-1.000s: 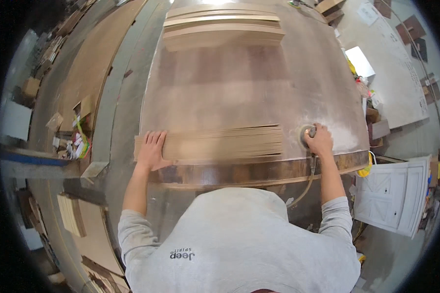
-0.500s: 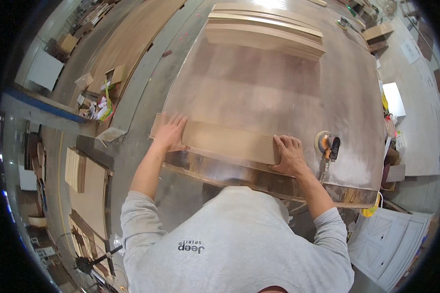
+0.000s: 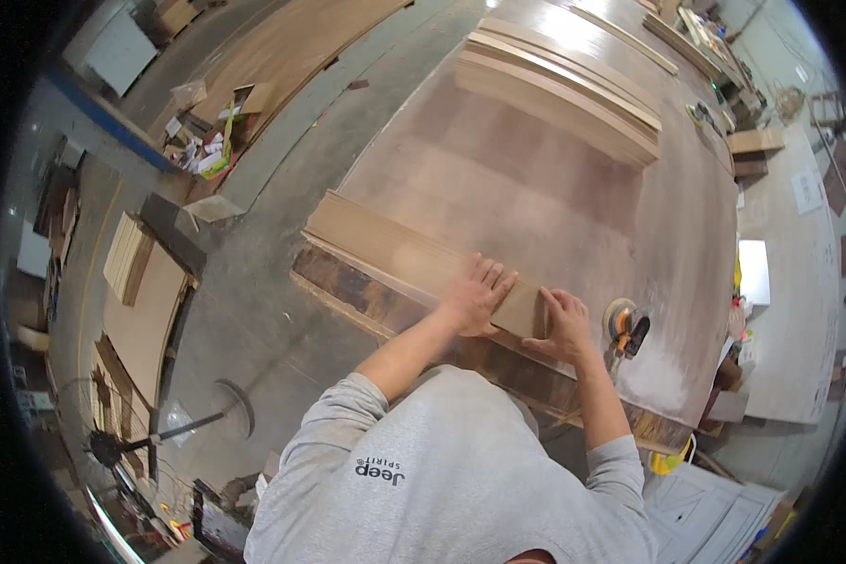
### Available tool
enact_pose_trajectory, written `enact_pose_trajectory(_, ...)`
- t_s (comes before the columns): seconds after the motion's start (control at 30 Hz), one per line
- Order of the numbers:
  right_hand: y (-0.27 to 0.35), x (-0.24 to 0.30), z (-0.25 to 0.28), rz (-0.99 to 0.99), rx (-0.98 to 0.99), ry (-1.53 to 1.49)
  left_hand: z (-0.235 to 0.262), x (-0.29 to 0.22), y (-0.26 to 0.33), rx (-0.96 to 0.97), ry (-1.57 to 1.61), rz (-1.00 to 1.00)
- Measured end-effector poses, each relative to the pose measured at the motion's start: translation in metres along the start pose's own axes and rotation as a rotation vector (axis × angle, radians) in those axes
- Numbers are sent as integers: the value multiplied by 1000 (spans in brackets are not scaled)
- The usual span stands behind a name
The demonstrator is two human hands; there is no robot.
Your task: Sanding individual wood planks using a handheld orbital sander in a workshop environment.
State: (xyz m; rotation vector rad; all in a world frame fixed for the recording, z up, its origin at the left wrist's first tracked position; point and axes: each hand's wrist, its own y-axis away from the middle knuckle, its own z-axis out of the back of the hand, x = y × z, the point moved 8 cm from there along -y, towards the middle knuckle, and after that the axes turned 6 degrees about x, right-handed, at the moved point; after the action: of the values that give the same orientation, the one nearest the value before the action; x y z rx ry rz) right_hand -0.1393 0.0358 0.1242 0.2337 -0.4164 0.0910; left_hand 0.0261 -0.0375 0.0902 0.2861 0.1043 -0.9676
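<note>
both hands on the near board stack (image 3: 414, 258), which lies along the near edge of the workbench (image 3: 555, 188). left hand (image 3: 475, 296) lies flat on top, fingers spread, likely pinning it; right hand (image 3: 564, 324) wraps the stack's right end, fingers curled over the end, probably to square it. one orange sander (image 3: 623, 324) sits just right of the stack. second board stack (image 3: 559, 89) at the bench's far side, so two stacks.

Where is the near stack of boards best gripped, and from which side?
At its right end, from the bench's near edge. The stack is long, thin and flat along that edge; the right hand cups the end and the left hand presses flat on top, both within easy reach. The far end overhangs.
</note>
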Motion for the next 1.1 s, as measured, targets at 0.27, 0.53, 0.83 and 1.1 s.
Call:
enact_pose_trajectory(0.27,91,-148,72,-790,-543,138,-4,-2,0,-101,95,-56)
enact_pose_trajectory(0.53,91,-225,38,-881,-507,-382,-1,-2,-1,-191,150,-83)
enact_pose_trajectory(0.83,-109,37,103,-126,-321,-313,-1,-1,2,-316,63,-78)
enact_pose_trajectory(1.1,-184,193,20,121,17,-42,-14,-5,2,-123,312,-99)
